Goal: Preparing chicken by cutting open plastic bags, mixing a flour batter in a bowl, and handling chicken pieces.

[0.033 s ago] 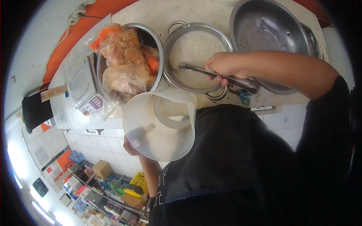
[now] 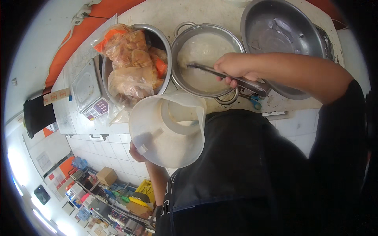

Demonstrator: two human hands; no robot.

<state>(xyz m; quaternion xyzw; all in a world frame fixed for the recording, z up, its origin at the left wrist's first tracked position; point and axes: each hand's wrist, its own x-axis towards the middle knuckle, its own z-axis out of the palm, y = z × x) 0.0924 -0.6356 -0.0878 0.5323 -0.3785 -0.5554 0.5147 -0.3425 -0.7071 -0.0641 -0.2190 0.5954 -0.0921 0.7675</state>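
My right hand (image 2: 232,67) is closed round a pair of metal tongs (image 2: 252,84), reaching in from the right over a two-handled steel pot (image 2: 175,74). The tips of the tongs dip into a creamy white liquid (image 2: 204,45) in that pot. My left hand (image 2: 136,152) grips a large translucent plastic pitcher (image 2: 167,133), tilted in front of my body at the table's near edge. Most of the left hand's fingers are hidden behind the pitcher, and its inside shows a whitish film.
Left of the pot, a steel bowl (image 2: 167,45) holds bags of orange-brown marinated food (image 2: 134,59). Beside it stands a weighing scale (image 2: 87,92). A big grey basin (image 2: 252,29) sits at the right. Blue-handled scissors (image 2: 256,104) lie near the pot's handle.
The tips of the tongs have shifted slightly toward the far side of the pot. Both hands keep their holds.
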